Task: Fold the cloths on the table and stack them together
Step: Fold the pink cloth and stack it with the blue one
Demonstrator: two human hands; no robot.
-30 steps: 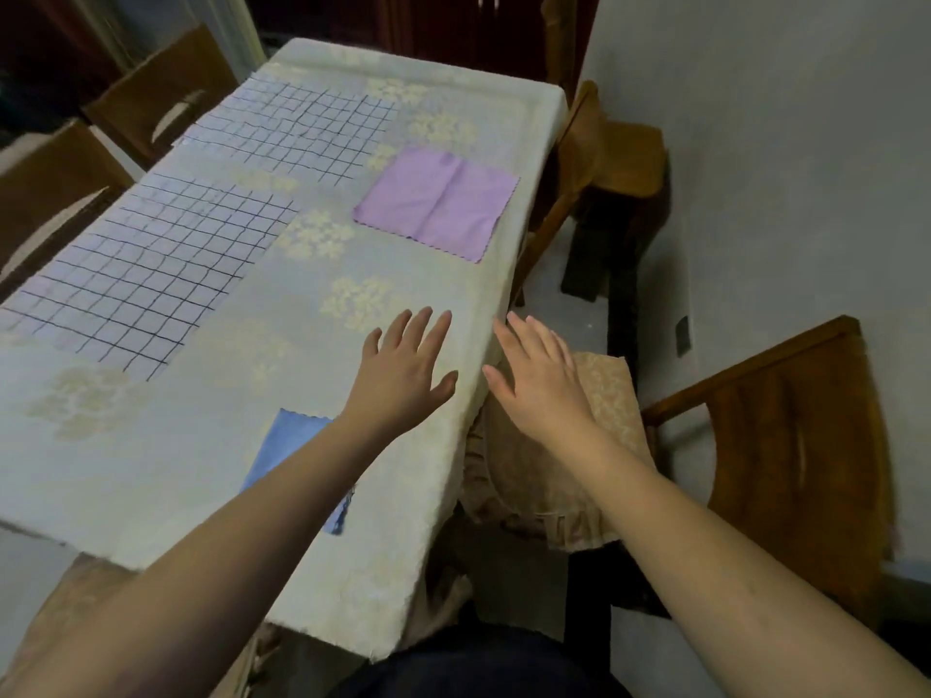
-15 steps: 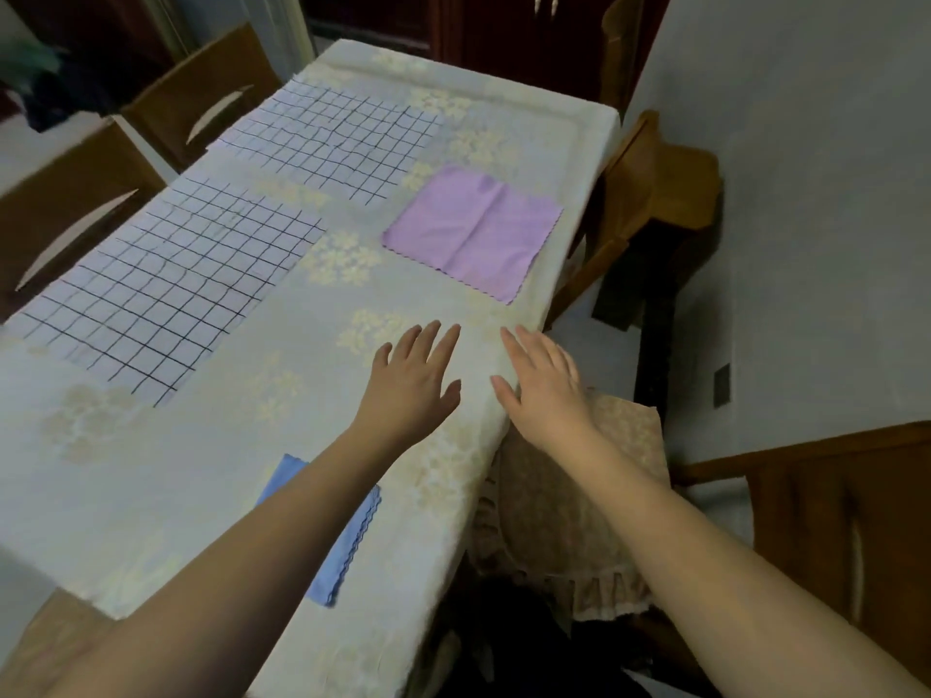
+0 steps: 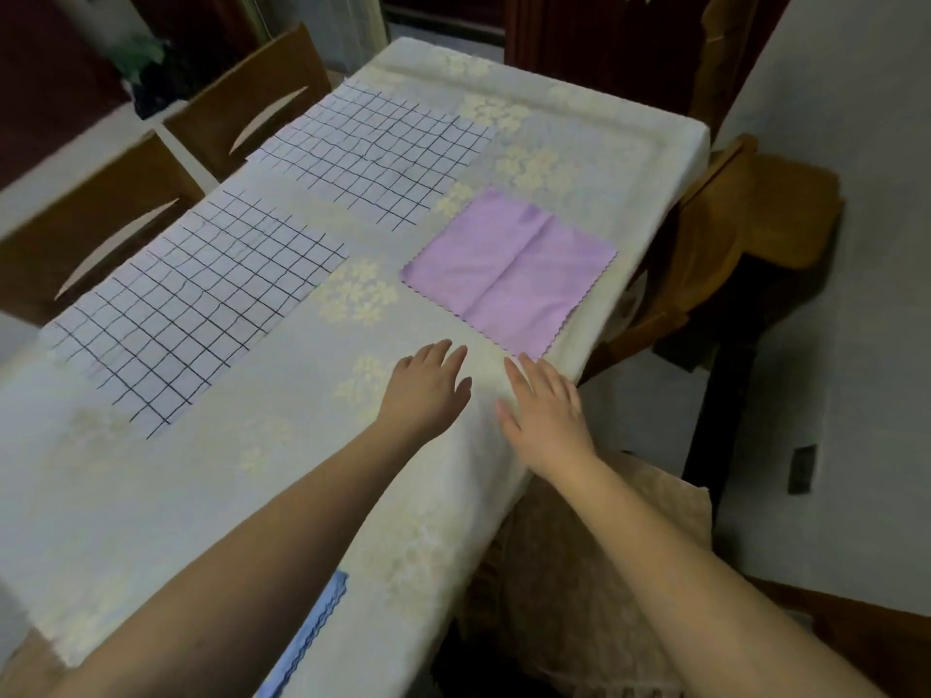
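Note:
A purple cloth (image 3: 509, 272) lies flat near the table's right edge, with a crease down its middle. Two white checked cloths lie spread out: one (image 3: 196, 304) at the left, another (image 3: 373, 153) farther back. A blue cloth (image 3: 307, 642) lies near the front edge, mostly hidden under my left forearm. My left hand (image 3: 428, 390) and my right hand (image 3: 546, 410) hover side by side with fingers straight, holding nothing. Both are just short of the purple cloth's near corner.
The table (image 3: 151, 496) wears a pale flowered tablecloth. Wooden chairs stand along the left side (image 3: 101, 229) and at the right (image 3: 745, 219). A chair with a beige cushion (image 3: 579, 571) sits below my right arm. A grey wall is at the right.
Both hands have reached forward along the table toward the purple cloth, and the view has moved forward with them. The cloths have not moved.

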